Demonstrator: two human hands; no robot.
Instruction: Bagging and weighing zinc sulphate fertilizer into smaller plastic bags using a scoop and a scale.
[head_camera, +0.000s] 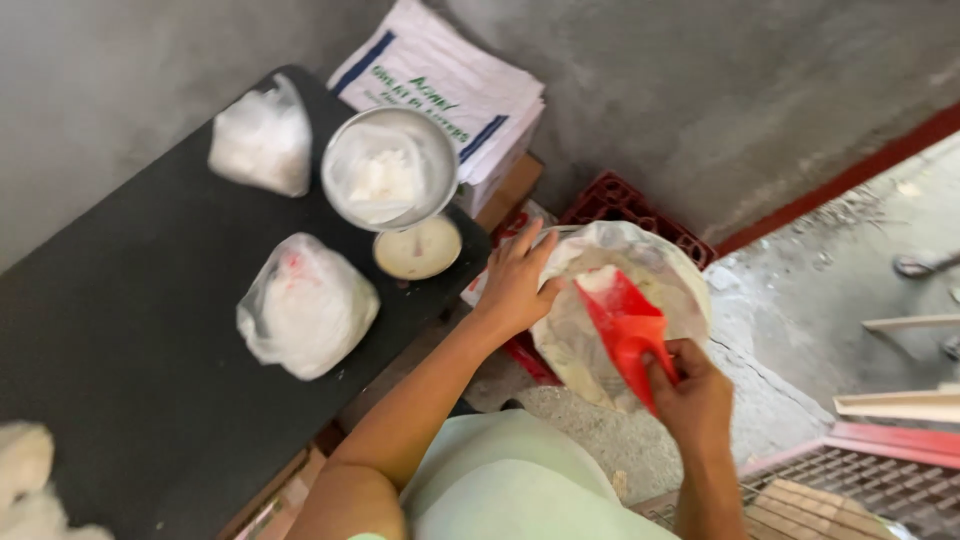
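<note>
My right hand (695, 395) grips the handle of a red plastic scoop (622, 318), whose blade carries a little white powder and points into an open sack of white powder (680, 285). My left hand (515, 283) holds the sack's left rim, fingers spread over the edge. On the black table (120, 350) to the left stands a weighing scale (418, 250) with a steel bowl (390, 170) lined with a clear bag of white powder.
Two filled clear plastic bags lie on the table, one (305, 305) near the scale and one (262, 140) at the back. Folded white sacks (450, 85) are stacked behind the scale. A red crate (625, 205) sits under the sack. A metal grate (860, 490) is at lower right.
</note>
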